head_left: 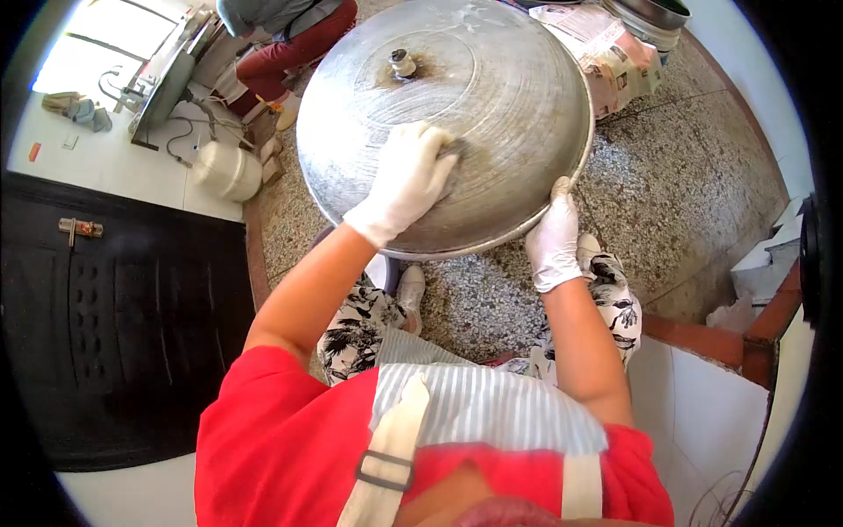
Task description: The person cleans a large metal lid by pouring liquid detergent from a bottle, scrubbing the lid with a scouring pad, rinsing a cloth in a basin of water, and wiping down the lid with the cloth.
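Observation:
A large round metal pot lid (518, 114) is tilted in front of me, its domed outer side up, with a small knob (402, 63) near the top. Brown stains and curved scuff marks cover the metal. My left hand (406, 180), in a white glove, presses on the lid's lower left part. Its fingers are closed around a dark grey scouring pad (454, 156), mostly hidden by the glove. At the lower right rim, my gloved right hand (555, 235) grips the edge, thumb on top and the other fingers hidden underneath.
Another person (294, 39) bends at the upper left near a sink counter (165, 92) and a white tank (226, 171). Printed paper bags (606, 61) and stacked pans (654, 18) stand at the upper right. A black door (123, 325) is at left.

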